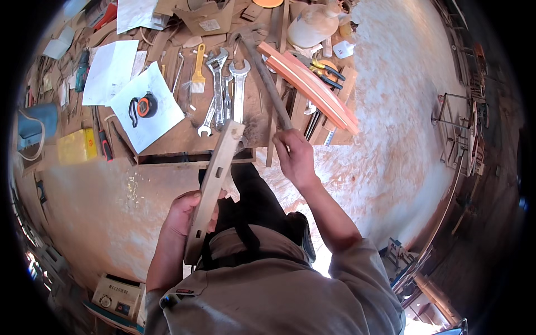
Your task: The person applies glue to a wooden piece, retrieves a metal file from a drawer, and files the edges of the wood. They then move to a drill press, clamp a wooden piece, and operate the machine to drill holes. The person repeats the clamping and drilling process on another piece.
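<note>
Wooden bar and hammer, each held in one hand, seen from above. The pale wooden bar (pixel 211 187) is in front of the person's body, near the front edge of the cluttered surface (pixel 178 139). Its long axis runs obliquely: the far end points away from the body and slightly to the right, overlapping the surface's edge in this view; the near end points back toward the body and to the left. Two rectangular slots, set apart along this axis, open on the face turned to the camera. The left hand (pixel 183 212) has its grip wrapped around the nearer half of the bar, thumb on the left side and fingertips showing on the right.

The right hand (pixel 296 157) has its grip closed around the end of the handle of a hammer (pixel 267 84). The hammer's long axis slants from the hand forward and to the left, the head being farthest from the body; whether the head touches the surface cannot be told.

To the left of the handle lie an adjustable wrench (pixel 216 70), an open-ended wrench (pixel 239 84) and a yellow-handled brush (pixel 199 67); farther left, a tape measure (pixel 147 105) rests on a white sheet (pixel 159 134). To its right lie reddish wooden strips (pixel 310 84), parallel to one another.
</note>
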`<state>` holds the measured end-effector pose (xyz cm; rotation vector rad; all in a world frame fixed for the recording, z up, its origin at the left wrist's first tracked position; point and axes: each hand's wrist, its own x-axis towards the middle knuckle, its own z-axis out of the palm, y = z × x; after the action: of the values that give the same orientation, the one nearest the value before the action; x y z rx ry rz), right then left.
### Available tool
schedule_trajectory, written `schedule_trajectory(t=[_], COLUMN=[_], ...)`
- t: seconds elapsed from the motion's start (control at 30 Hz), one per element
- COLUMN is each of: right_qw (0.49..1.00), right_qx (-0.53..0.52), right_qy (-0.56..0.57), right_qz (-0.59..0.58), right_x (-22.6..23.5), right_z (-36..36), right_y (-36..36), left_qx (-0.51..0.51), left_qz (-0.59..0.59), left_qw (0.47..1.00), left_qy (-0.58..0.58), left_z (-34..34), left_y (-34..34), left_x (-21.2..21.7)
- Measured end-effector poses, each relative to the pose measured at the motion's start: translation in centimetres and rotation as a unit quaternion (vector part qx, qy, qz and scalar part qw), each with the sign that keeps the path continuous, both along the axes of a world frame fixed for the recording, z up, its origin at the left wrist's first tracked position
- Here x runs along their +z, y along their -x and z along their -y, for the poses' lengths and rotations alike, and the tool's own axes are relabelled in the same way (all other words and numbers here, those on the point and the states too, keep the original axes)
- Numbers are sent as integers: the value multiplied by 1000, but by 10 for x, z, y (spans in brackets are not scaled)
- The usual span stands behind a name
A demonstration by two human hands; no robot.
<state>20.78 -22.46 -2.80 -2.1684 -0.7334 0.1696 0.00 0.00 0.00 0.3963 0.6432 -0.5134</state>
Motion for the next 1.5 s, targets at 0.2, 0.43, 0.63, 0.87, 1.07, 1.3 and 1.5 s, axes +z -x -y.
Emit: schedule_trajectory(t=[0.2, 0.43, 0.63, 0.87, 1.07, 1.3, 1.5], right_qw=[999, 976, 931, 953, 936, 892, 868], right_qx=[-39, -140, -358, -297, -348, -295, -137], right_qy=[22, 156, 71, 43, 29, -265, -248], right_qz=[-10, -54, -5, -50, -45, -219, -408], right_x=[-52, -5, -41, -93, -112, -24, 47], right_z=[-17, 11, 97, 73, 67, 72, 56], right_y=[-16, -77, -227, -295, -306, -250, -129], left_qx=[27, 43, 44, 47, 57, 57, 13], left_qz=[17, 36, 44, -20, -17, -17, -22], left_qw=[999, 997, 996, 997, 995, 996, 1000], left_qy=[20, 51, 68, 66, 84, 73, 12], left_z=[-6, -7, -6, -17, -15, -6, -1], left_y=[-6, -15, -27, -29, -27, -35, -59], left_x=[4, 8, 12, 14, 19, 19, 40])
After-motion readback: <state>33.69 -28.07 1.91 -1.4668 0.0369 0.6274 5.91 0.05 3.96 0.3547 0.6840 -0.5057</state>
